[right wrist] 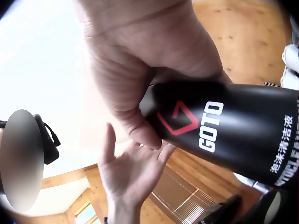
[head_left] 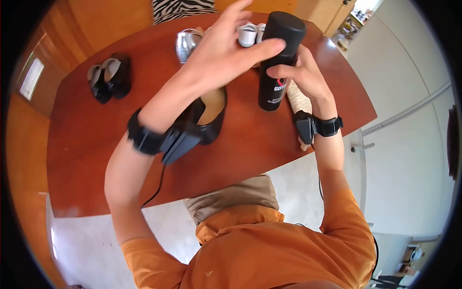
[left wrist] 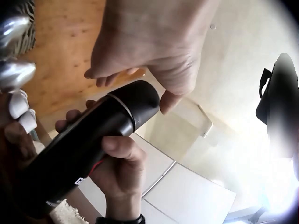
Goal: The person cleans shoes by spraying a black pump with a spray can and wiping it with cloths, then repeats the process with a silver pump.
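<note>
My right hand (head_left: 309, 79) grips a black can of foam cleaner (head_left: 270, 94) round its body, with the thumb across the front. GOTO and a red mark show on its side in the right wrist view. A black cap (head_left: 286, 29) covers the top end, which tilts away from me. Beside the cap is my left hand (head_left: 224, 53), its fingers extended and its thumb right at the cap's side. In the right wrist view the left palm (right wrist: 133, 175) faces the can with nothing in it. Below my left forearm stands a black shoe (head_left: 215, 118) with a tan lining, partly hidden.
A pair of black shoes (head_left: 115, 77) stands at the left of the reddish wooden table (head_left: 86, 168). Silver shoes (head_left: 185, 45) and white shoes (head_left: 247, 36) are at the back. A cream, rough-textured thing (head_left: 299, 98) lies under my right wrist. A zebra-striped cloth (head_left: 180, 8) shows beyond the table.
</note>
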The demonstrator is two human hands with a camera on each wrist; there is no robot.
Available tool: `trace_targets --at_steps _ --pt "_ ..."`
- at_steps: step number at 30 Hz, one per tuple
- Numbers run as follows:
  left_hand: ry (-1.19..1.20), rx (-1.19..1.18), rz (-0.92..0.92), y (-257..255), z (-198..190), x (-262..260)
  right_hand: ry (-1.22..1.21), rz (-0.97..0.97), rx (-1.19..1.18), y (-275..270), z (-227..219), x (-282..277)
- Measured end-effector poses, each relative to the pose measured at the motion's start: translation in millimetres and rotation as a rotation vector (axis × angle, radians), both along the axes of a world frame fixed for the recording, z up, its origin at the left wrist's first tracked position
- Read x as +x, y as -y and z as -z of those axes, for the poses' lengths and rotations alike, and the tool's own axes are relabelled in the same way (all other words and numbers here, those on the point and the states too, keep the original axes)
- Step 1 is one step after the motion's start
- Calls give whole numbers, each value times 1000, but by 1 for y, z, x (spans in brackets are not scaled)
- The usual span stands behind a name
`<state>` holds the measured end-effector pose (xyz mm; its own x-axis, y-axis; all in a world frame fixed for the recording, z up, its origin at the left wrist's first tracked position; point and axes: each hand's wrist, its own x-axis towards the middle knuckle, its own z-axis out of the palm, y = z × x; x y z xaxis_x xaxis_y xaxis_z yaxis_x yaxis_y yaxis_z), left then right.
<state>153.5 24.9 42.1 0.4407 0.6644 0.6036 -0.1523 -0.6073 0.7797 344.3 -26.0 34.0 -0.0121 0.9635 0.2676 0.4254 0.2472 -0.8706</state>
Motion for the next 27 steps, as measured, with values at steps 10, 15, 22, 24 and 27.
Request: trace_targets --at_steps 10,15,22,24,27 --pt "187 -197 349 -15 -10 14 -72 -116 -16 -1 15 -37" --pt "172 -180 146 -2 -29 -13 -150 -122 44 -18 33 -4" --pt "-323 133 -62 39 9 -38 -236 -65 146 -9 9 6" --pt "-173 -49 -74 36 9 -51 -241 -72 118 -9 11 8" --pt "-146 -12 -370 14 9 -92 -160 -32 126 -11 16 7"
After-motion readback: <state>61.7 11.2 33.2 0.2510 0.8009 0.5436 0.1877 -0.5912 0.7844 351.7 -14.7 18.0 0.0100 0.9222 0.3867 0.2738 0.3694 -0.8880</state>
